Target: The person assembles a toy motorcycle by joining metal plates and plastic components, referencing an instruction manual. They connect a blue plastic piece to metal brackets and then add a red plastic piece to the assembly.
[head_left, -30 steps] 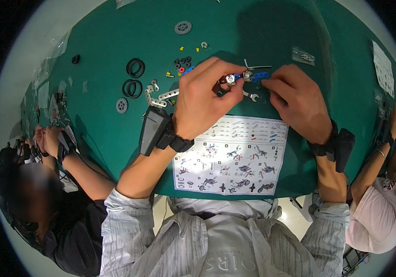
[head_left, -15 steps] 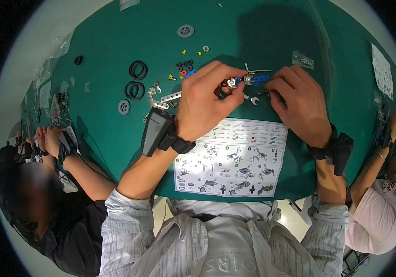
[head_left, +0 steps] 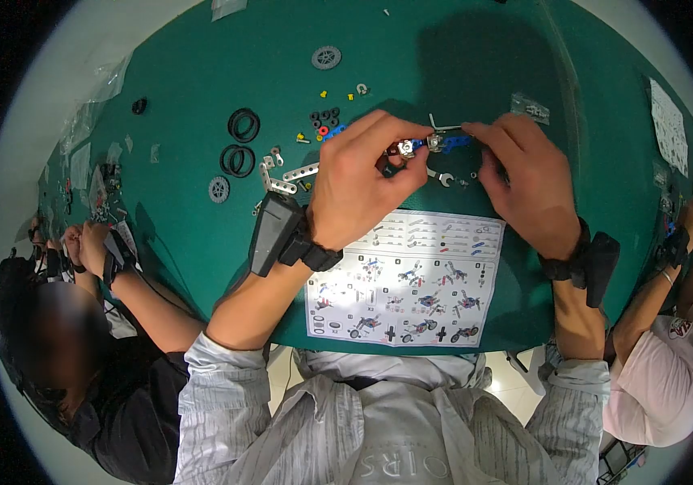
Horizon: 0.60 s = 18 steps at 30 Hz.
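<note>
Assembly sits pinched in the left hand, while the right hand apparently touches a hex key, grip unclear.

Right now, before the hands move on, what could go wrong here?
The hex key could slip: the right hand has only its fingertips near the long end. The blue-and-metal assembly might twist, since its blue end juts beyond the left hand. The tiny metal piece beside the right hand could get brushed away.
</note>
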{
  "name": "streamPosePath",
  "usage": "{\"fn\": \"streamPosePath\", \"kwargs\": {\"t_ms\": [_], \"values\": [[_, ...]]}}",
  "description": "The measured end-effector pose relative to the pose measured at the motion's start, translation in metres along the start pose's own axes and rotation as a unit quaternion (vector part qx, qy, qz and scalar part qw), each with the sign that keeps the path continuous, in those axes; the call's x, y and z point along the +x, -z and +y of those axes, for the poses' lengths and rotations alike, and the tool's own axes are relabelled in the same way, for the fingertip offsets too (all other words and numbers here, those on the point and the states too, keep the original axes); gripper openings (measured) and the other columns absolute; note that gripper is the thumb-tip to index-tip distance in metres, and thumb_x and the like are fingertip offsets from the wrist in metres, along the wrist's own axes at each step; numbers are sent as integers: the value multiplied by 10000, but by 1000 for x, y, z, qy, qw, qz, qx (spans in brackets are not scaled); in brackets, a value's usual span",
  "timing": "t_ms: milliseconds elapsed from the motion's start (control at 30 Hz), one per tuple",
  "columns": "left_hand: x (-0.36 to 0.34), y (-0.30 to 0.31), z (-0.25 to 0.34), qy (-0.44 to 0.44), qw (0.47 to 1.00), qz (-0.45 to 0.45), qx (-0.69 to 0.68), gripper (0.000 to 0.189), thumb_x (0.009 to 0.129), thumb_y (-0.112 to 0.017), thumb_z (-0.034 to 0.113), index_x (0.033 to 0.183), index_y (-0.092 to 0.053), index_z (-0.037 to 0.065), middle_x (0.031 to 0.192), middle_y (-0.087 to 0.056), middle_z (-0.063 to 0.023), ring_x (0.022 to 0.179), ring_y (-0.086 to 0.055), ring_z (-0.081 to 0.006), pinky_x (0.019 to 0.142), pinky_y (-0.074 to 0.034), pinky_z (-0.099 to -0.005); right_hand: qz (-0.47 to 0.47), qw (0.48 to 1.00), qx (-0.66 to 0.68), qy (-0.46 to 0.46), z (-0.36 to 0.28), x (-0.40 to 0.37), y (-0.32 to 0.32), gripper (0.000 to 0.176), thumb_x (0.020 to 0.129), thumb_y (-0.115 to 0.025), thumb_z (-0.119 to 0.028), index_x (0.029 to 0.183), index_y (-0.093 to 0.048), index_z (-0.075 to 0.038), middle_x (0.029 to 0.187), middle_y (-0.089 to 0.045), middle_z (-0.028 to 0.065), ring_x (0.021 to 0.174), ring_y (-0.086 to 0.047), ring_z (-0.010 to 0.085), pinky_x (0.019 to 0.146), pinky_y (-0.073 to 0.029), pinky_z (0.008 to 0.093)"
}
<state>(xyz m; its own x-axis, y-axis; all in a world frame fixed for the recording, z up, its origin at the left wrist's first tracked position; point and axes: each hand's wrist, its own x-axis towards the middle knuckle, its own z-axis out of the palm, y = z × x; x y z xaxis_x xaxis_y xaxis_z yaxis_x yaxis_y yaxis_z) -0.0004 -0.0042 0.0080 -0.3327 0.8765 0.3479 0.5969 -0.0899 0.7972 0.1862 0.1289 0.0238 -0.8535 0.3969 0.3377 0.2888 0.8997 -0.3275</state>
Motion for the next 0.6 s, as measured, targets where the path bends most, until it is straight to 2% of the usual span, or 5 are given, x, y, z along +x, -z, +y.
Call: {"fn": "streamPosePath", "kwargs": {"t_ms": [167, 267, 367, 500, 600], "values": [[0, 1, 0, 0, 1000, 3, 4, 227, 804, -780, 1, 1026, -741, 29, 823, -675, -72, 624, -648, -121, 562, -504, -264, 22, 998, 47, -38, 1, -1, 2, 305, 803, -711, -1, 1094, -693, -89, 954, -648, 98, 847, -664, 298, 709, -559, 405], [-3, 1, -6, 75, 996, 10, -58, 207, 859, -778, 21, 1063, -741, 21, 791, -691, -60, 622, -638, -88, 559, -497, -241, 42, 995, 80, -50, 1, -2, -2, 252, 821, -718, -8, 1062, -706, -83, 943, -675, 105, 829, -680, 302, 702, -562, 393], [1, 8, -5, 210, 943, 3, -258, 197, 928, -757, 49, 1116, -731, -4, 767, -700, -54, 620, -632, -74, 544, -478, -213, 55, 994, 86, -44, -1, 0, -1, 205, 828, -728, -14, 1025, -713, -70, 930, -687, 108, 817, -685, 299, 695, -560, 386], [7, 20, -8, 212, 915, -13, -342, 253, 1008, -702, 143, 1203, -700, -19, 776, -708, -61, 625, -644, -81, 515, -446, -202, 65, 992, 98, -36, -4, 1, 2, 189, 828, -731, -11, 1011, -709, -52, 910, -683, 110, 804, -681, 296, 688, -554, 385], [7, 20, -7, 207, 922, -26, -325, 292, 1067, -616, 266, 1113, -699, -10, 732, -655, -23, 603, -574, -58, 513, -385, -203, 62, 991, 114, -30, -4, 1, 1, 160, 837, -724, -14, 992, -694, -38, 905, -677, 114, 799, -678, 300, 684, -550, 382]]}}
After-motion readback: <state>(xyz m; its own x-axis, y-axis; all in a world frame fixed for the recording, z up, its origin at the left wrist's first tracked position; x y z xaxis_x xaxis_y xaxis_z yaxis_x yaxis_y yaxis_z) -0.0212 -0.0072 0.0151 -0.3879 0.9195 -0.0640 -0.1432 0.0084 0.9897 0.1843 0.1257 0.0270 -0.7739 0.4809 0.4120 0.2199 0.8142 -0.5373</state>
